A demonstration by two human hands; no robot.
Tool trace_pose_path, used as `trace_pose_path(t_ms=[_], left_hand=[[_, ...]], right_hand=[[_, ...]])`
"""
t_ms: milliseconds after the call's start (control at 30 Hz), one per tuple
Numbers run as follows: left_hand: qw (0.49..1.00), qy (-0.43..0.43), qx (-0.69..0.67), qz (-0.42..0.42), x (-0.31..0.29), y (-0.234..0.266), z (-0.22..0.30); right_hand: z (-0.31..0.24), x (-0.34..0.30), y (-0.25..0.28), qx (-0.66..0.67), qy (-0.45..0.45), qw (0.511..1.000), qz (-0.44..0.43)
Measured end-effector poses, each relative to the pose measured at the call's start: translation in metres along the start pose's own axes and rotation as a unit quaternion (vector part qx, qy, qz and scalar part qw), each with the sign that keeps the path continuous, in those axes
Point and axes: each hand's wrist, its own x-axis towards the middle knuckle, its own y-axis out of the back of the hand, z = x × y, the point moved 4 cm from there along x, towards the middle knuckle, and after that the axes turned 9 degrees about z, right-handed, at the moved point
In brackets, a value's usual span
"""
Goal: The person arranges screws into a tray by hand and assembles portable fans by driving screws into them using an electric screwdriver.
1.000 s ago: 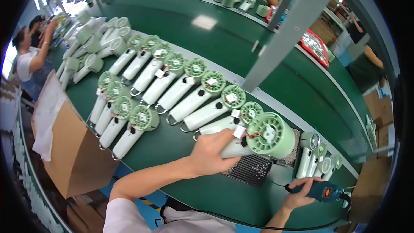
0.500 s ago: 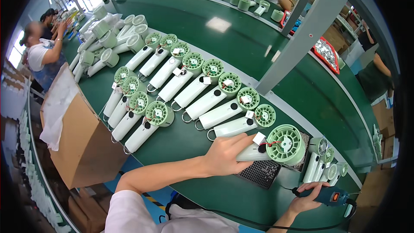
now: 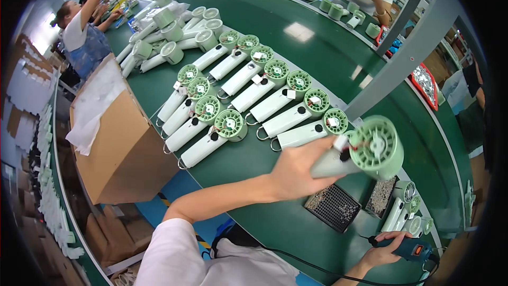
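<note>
In the head view, beyond the rectangular black perforated tray [image 3: 334,209], the left forearm stretches rightward, its hand [image 3: 299,173] with fingers wrapped round the white handle of a pale-green round-headed plastic fan [image 3: 378,148]. Right of the tray, the right hand [image 3: 382,254], palm inward, grips a dark-teal cylindrical electric screwdriver [image 3: 411,249], bit pointing trayward.

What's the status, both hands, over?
Left hand gripping white-handled fan, raised above table. Right hand holding teal electric screwdriver, apart from fan. Black grid tray on table between hands.
</note>
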Motion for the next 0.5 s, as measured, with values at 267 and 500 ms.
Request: trace_pose_path(t_ms=[267,500], left_hand=[[0.94,0.061,0.268,0.2,0.043,0.174,-0.011],[0.837,0.186,0.457,0.237,-0.022,0.353,-0.101]], right_hand=[[-0.008,0.004,0.009,-0.011,0.005,1.0,0.018],[-0.001,0.004,0.007,-0.01,-0.011,1.0,-0.002]])
